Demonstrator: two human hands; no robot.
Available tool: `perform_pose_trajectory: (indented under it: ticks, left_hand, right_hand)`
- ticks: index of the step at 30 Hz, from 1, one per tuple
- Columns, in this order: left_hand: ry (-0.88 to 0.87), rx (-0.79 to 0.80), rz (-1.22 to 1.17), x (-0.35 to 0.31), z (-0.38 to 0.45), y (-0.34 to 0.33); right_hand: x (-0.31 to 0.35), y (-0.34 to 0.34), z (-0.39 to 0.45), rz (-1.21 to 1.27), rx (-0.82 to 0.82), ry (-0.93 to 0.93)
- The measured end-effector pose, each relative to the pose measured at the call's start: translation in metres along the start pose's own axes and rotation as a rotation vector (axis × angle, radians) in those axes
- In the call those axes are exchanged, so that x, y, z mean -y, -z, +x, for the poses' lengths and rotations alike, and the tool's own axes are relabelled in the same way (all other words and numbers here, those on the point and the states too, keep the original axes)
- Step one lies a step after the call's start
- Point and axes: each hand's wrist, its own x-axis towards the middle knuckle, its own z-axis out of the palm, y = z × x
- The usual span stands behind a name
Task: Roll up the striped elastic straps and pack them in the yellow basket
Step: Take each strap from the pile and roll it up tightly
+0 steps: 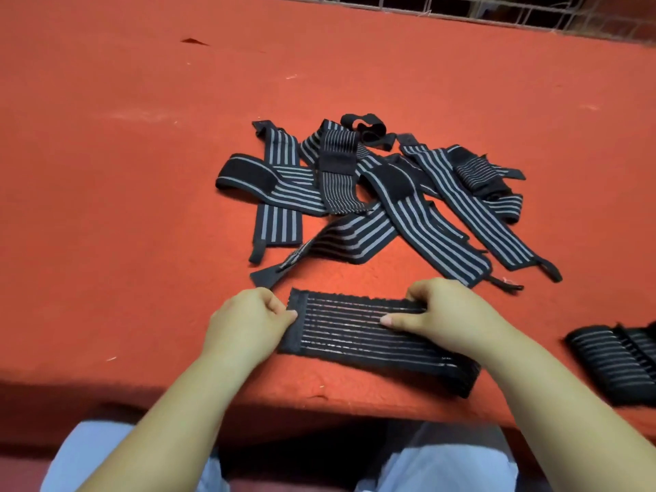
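Observation:
A black strap with thin pale stripes (358,335) lies flat near the table's front edge. My left hand (248,323) pinches its left end between thumb and fingers. My right hand (436,314) rests on the strap's right half, fingers curled over the far edge and thumb pressed on top. Behind it a loose heap of several black and grey striped straps (372,197) sprawls across the red cloth. Rolled striped straps (617,360) lie at the right edge. No yellow basket shows in this view.
The table is covered in red felt (142,154); its front edge runs just below my hands. A metal grille (497,8) lines the far side. My knees in light trousers (443,466) sit under the front edge.

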Motion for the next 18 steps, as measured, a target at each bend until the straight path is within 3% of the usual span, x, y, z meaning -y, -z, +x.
perform_pose_trajectory:
  ticks: [4, 7, 10, 14, 18]
  left_hand:
    - [-0.081, -0.128, 0.208, 0.001, -0.005, -0.007]
    - [-0.209, -0.149, 0.275, 0.000, -0.006, -0.014]
    - [-0.230, -0.127, 0.259, -0.001, -0.006, -0.020]
    - [-0.222, -0.135, 0.276, -0.003, -0.005, -0.025]
    - [-0.245, -0.109, 0.442, -0.018, -0.009, -0.029]
  right_hand:
    - [-0.002, -0.027, 0.004, -0.045, 0.043, -0.021]
    - [-0.010, -0.011, 0.002, 0.012, 0.252, -0.066]
    - [-0.032, 0.021, -0.001, -0.039, 0.422, -0.106]
    - [-0.071, 0.061, 0.000, -0.099, 0.300, -0.210]
    - [-0.088, 0.066, -0.004, -0.194, 0.265, -0.269]
